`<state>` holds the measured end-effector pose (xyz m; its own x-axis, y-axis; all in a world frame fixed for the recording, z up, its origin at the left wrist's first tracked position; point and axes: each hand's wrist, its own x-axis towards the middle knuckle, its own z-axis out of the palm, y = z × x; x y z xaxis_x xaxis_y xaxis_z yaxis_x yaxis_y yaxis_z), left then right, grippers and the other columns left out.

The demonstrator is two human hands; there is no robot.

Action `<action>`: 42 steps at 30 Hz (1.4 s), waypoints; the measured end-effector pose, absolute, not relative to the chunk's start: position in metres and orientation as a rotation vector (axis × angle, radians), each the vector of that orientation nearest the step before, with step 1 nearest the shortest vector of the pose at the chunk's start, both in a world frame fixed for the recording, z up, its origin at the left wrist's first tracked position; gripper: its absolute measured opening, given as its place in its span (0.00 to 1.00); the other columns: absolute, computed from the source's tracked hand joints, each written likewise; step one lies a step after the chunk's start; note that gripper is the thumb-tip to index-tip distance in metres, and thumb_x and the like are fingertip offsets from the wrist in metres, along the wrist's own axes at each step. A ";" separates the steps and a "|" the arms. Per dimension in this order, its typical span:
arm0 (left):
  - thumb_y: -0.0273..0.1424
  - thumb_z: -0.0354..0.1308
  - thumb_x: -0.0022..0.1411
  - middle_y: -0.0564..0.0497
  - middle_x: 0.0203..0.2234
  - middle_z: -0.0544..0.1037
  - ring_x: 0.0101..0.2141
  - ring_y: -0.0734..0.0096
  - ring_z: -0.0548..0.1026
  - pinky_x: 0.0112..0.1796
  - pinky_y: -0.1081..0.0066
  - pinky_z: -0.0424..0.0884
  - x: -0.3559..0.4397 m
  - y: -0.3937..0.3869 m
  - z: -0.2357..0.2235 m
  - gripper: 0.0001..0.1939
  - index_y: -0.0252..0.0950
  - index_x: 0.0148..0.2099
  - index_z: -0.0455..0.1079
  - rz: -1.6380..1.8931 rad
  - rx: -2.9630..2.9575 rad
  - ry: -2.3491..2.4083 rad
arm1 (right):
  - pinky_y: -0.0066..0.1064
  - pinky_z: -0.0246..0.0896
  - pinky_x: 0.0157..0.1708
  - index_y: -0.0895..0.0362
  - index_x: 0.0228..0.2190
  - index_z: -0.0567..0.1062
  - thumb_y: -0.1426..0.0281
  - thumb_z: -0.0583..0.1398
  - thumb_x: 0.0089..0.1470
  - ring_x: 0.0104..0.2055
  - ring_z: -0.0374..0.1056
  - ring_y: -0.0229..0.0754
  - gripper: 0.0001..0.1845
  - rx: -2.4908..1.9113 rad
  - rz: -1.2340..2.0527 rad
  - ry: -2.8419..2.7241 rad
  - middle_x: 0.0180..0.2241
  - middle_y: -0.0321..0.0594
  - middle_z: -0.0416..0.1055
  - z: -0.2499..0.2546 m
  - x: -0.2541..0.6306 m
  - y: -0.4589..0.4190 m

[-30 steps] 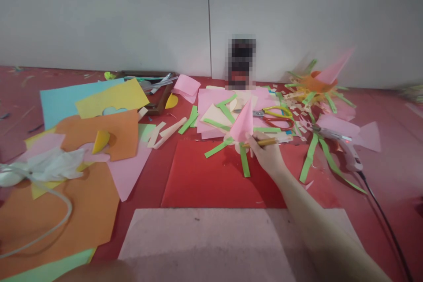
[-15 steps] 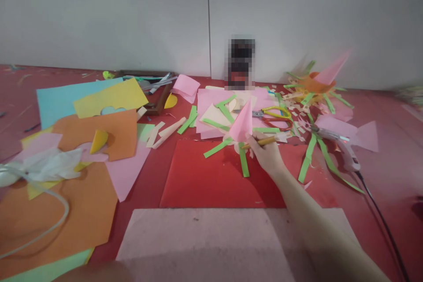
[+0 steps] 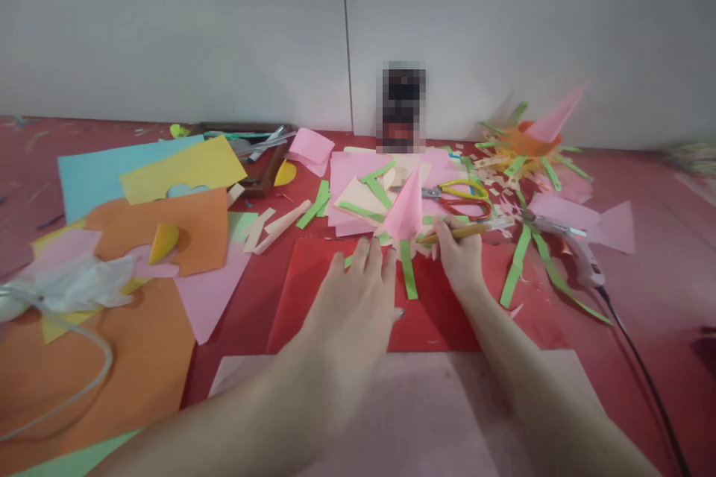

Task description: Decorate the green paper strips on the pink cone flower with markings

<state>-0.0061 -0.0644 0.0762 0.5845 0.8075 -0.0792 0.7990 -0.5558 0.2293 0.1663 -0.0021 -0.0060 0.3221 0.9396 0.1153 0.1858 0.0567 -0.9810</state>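
1. Left hand (image 3: 355, 305) is open, empty, near the pink paper cone (image 3: 405, 215) at the red sheet's (image 3: 430, 332) far edge
2. Right hand (image 3: 462, 261) pinches what seems a golden pen (image 3: 470, 229); light contact best protects the cone

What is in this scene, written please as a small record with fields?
Left hand: open, above the red sheet, fingers near the pink cone
Right hand: holds a yellow pen-like stick
Behind right hand: scissors, one handle yellow, one red
Right side: glue gun with black cord
Left side: coloured paper sheets
Unclear: whether left fingers touch the cone
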 end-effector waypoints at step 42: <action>0.38 0.52 0.59 0.39 0.60 0.53 0.58 0.50 0.54 0.51 0.54 0.60 0.012 -0.029 0.054 0.30 0.33 0.61 0.51 -0.512 2.566 1.333 | 0.26 0.51 0.23 0.55 0.16 0.58 0.62 0.52 0.55 0.17 0.55 0.33 0.20 -1.414 0.796 -1.564 0.12 0.28 0.56 -0.005 0.163 -0.002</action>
